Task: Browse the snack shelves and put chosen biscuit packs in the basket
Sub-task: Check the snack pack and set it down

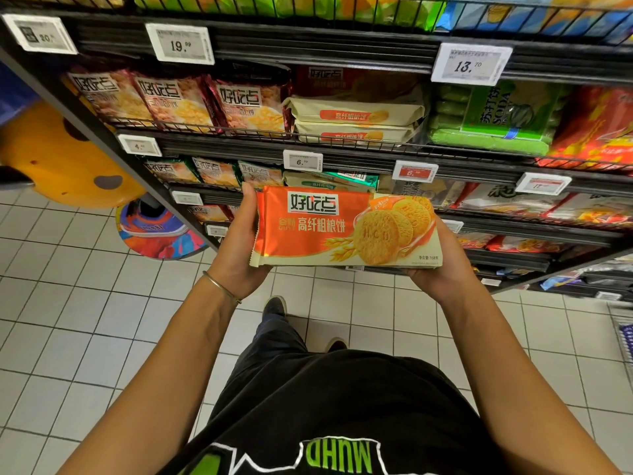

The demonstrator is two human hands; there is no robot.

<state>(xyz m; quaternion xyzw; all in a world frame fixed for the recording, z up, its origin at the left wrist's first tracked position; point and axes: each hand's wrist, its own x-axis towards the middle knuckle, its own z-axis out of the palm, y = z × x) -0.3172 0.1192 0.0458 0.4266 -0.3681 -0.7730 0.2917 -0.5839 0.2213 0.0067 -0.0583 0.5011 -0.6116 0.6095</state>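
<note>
Wire basket [624,332] mostly beyond the right edge; small lower price tags [186,198] blurred, illegible.

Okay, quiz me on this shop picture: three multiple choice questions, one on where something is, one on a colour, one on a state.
1. Where is the orange biscuit pack?
A. In a basket
B. Held up in front of the shelves
C. On the floor

2. What colour is the soda cracker pack under the 13.70 price tag?
A. Green
B. Blue
C. Purple

3. What is the left grip doing?
A. Hanging free
B. Resting on a shelf
C. Holding the pack's left end

Answers:
1 B, the left grip and the right grip hold it above the tiled floor.
2 A, its wrapper is bright green.
3 C, it wraps round that end of the pack.
</note>
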